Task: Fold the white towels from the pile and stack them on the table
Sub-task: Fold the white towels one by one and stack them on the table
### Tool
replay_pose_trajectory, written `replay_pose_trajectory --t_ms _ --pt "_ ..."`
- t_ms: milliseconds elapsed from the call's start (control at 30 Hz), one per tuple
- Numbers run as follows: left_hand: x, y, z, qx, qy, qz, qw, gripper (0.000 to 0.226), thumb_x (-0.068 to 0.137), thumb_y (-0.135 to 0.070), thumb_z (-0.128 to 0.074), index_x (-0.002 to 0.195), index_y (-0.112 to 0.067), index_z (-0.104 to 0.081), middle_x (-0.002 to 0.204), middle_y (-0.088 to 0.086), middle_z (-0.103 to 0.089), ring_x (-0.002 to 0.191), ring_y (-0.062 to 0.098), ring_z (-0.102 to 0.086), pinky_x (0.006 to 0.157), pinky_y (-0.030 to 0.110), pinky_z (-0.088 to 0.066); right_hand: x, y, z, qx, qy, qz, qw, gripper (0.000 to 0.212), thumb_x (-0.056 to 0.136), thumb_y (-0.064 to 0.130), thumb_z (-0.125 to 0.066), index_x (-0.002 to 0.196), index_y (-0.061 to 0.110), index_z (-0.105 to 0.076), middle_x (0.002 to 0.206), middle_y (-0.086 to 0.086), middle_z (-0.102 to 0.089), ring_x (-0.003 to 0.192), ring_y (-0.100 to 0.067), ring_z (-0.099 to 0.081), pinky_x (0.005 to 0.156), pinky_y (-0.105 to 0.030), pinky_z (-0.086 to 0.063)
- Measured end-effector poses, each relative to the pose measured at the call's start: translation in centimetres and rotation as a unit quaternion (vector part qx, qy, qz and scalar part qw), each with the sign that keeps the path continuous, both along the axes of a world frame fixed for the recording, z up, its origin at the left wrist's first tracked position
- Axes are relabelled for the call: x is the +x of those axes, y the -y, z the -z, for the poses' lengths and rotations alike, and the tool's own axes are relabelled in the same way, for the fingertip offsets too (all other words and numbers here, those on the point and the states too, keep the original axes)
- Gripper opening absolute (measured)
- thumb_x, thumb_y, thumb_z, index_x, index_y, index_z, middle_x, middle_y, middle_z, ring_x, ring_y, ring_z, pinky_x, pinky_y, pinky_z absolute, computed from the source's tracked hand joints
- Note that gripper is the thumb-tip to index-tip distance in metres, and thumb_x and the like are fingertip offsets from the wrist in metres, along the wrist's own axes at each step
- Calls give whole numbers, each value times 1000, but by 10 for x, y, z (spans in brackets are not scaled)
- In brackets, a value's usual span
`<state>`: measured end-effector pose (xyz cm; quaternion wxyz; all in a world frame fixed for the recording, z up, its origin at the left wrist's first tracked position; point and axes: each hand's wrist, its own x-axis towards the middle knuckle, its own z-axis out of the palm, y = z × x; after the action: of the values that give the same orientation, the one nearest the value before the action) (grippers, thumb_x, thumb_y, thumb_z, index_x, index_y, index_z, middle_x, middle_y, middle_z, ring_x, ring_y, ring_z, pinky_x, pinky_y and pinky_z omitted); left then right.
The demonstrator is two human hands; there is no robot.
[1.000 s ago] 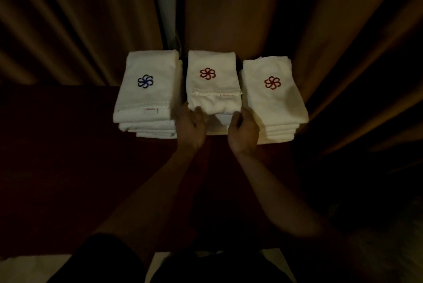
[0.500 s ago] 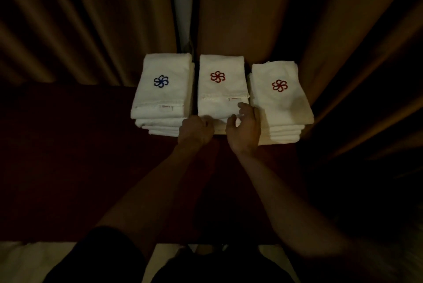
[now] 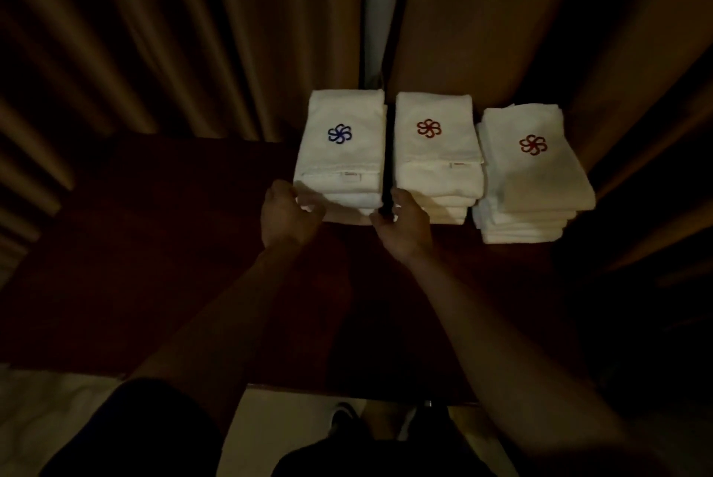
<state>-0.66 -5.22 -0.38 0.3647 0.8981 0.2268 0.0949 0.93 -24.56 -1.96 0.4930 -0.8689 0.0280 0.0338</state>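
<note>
Curtains [image 3: 193, 33] are hanging behind the dark red surface [image 3: 154, 264]. Three stacks of white towels are sitting along its back: blue-flower stack [image 3: 341, 152], middle stack [image 3: 436, 160], right stack [image 3: 536, 175]. The left hand [image 3: 287, 216] is curling against the blue-flower stack's near corner; its grip is too dark to tell. The right hand [image 3: 405, 226], loosely open, is touching the middle stack.

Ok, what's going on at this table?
A person at the dark red table is tending three stacks of folded white towels set against the brown curtains. The left hand touches the near left corner of the blue-logo stack; the right hand sits at the near edge between it and the middle red-logo stack. The far-right red-logo stack is untouched. Too dim to judge grip.
</note>
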Motion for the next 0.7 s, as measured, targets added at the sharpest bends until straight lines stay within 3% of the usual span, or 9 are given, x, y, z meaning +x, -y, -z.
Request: replay_pose_trajectory --t_ms 167,300,433,600,700 --pt "16 -23 25 -57 -55 61 995 75 66 -36 -89 126 -9 -52 125 11 -59 112 26 -60 83 28 -47 7 -13 16 -10 -48 9 999 66 95 28 -65 153 14 -36 149 -5 -50 134 -22 -49 113 -33 -38" --pt "34 -31 39 -151 -44 77 984 77 74 -25 -87 140 -11 -48 132 6 -60 113 16 -57 85 20 -43 24 -21 30 -29 -43 11 999 65 94 35 -64 151 17 -38 143 -5 -56 128 -22 -55 106 -31 -45" --pt "47 -41 54 -210 -20 128 969 70 80 -21 -83 141 -15 -51 128 -1 -60 113 10 -56 88 20 -45 32 -29 35 -18 -12 19 1000 38 99 27 -58 135 14 -54 127 -6 -65 113 -20 -61 83 -17 -39" --pt "61 -52 55 -169 24 160 972 52 86 -18 -75 135 -14 -58 123 -4 -63 115 14 -60 98 28 -49 44 -40 34 -46 26 36 998 22 100 25 -58 108 5 -63 107 -13 -69 98 -25 -64 70 -19 -35" --pt "71 -56 44 -131 62 171 974 40 92 -13 -67 131 -11 -60 119 -2 -64 109 11 -59 85 14 -46 53 -47 28 -49 59 47 996 23 100 25 -59 99 2 -63 98 -13 -68 90 -25 -64 68 -23 -35"
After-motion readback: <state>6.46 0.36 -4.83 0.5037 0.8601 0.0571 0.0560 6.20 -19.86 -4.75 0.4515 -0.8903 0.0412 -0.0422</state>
